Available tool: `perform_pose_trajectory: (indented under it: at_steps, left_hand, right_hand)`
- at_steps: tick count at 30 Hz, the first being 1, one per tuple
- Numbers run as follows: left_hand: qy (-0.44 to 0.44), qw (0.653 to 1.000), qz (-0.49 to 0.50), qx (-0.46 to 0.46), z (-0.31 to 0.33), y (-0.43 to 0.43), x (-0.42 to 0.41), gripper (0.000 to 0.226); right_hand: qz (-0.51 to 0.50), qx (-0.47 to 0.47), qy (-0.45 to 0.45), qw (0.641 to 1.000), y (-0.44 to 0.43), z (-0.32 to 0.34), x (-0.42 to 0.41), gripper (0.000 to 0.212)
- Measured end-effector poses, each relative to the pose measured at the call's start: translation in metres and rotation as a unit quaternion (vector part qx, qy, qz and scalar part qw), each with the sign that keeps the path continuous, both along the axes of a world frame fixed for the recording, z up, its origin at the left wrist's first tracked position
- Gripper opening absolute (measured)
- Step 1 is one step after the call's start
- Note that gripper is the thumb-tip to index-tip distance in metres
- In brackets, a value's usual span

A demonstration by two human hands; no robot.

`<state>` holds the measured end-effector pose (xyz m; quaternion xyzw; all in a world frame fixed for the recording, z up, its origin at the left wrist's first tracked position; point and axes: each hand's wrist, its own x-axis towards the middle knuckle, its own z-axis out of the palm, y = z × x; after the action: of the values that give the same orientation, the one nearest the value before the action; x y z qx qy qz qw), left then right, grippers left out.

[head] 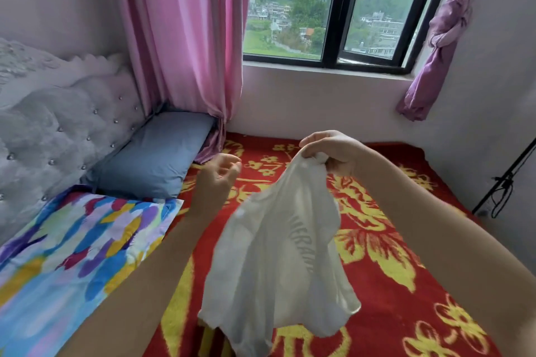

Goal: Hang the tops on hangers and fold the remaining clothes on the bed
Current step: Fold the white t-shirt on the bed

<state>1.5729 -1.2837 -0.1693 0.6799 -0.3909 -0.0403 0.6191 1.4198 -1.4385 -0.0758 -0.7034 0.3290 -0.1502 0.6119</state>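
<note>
Now my right hand (330, 151) pinches the thin white cotton top (278, 243) at centre frame above the red-and-yellow flowered blanket (406, 269), while my left hand (219, 175) hangs loosely curled, holding nothing.

The bed (446, 180) is covered by a red blanket (385, 264) with a yellow flower pattern. Two pillows lie on it at the head end, against the tufted headboard (58, 130). The blue pillow (156, 153) lies on the window side. The patterned pillow (81, 240) lies just beside it, nearer the camera. A pink curtain (213, 139) reaches the blanket beside the blue pillow.
</note>
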Motion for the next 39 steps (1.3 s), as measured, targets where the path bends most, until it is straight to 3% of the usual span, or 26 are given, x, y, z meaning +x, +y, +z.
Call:
perform_pose_trajectory:
  at_steps: [3, 6, 9, 11, 13, 16, 18, 21, 23, 25, 26, 28, 30, 34, 37, 39]
  left_hand:
    - [-0.033, 0.997, -0.072, -0.005, -0.012, -0.001, -0.038, 0.045]
    - [-0.050, 0.996, -0.056, 0.052, -0.039, -0.002, -0.060, 0.072]
    - [-0.135, 0.959, 0.005, 0.251, -0.068, -0.009, -0.068, 0.088]
    - [-0.149, 0.924, 0.041, 0.350, -0.085, -0.012, -0.068, 0.085]
    - [-0.117, 0.911, 0.063, 0.391, -0.102, -0.013, -0.061, 0.077]
    - [-0.110, 0.881, 0.108, 0.448, -0.119, -0.005, -0.047, 0.038]
    - [-0.094, 0.888, 0.123, 0.432, -0.124, 0.003, -0.035, 0.007]
    - [-0.040, 0.933, 0.090, 0.347, -0.120, 0.017, -0.004, 0.019]
    - [0.055, 0.972, 0.051, 0.221, -0.100, 0.029, 0.013, 0.037]
    - [0.147, 0.984, 0.039, 0.096, -0.078, 0.037, 0.026, 0.027]
    - [0.163, 0.984, 0.034, 0.066, -0.067, 0.039, 0.032, 0.019]
    - [0.133, 0.990, 0.023, 0.049, -0.044, 0.040, 0.039, 0.014]
    - [0.082, 0.996, 0.026, 0.034, -0.023, 0.037, 0.041, 0.019]
    - [-0.033, 0.996, 0.085, 0.017, 0.014, 0.033, 0.049, 0.015]
    - [-0.113, 0.987, 0.117, -0.015, 0.036, 0.039, 0.050, 0.010]
    - [-0.125, 0.983, 0.131, -0.031, 0.047, 0.043, 0.048, 0.018]
  right_hand:
    - [-0.040, -0.005, -0.023, 0.999, 0.013, -0.009, 0.016, 0.024]
    - [-0.081, 0.040, -0.090, 0.992, 0.017, -0.014, 0.022, 0.032]
    - [-0.114, 0.087, -0.152, 0.978, 0.015, -0.013, 0.022, 0.029]
    - [-0.134, 0.100, -0.177, 0.970, 0.015, -0.010, 0.021, 0.027]
    - [-0.155, 0.107, -0.206, 0.960, 0.013, -0.008, 0.018, 0.027]
    - [-0.204, 0.122, -0.243, 0.941, 0.002, -0.006, 0.010, 0.021]
    - [-0.243, 0.130, -0.254, 0.927, -0.010, -0.007, 0.000, 0.018]
    - [-0.292, 0.159, -0.280, 0.901, -0.031, -0.013, -0.017, 0.017]
    - [-0.295, 0.194, -0.301, 0.886, -0.047, -0.019, -0.031, 0.017]
    - [-0.256, 0.214, -0.289, 0.898, -0.061, -0.027, -0.044, 0.012]
    - [-0.229, 0.210, -0.276, 0.909, -0.064, -0.032, -0.050, 0.020]
    - [-0.190, 0.164, -0.242, 0.937, -0.071, -0.042, -0.056, 0.041]
    - [-0.190, 0.049, -0.192, 0.962, -0.071, -0.050, -0.059, 0.030]
    - [-0.282, -0.130, -0.136, 0.941, -0.073, -0.052, -0.063, 0.022]
    - [-0.274, -0.123, -0.158, 0.941, -0.077, -0.048, -0.070, 0.016]
    - [-0.265, -0.137, -0.143, 0.944, -0.080, -0.045, -0.076, 0.019]
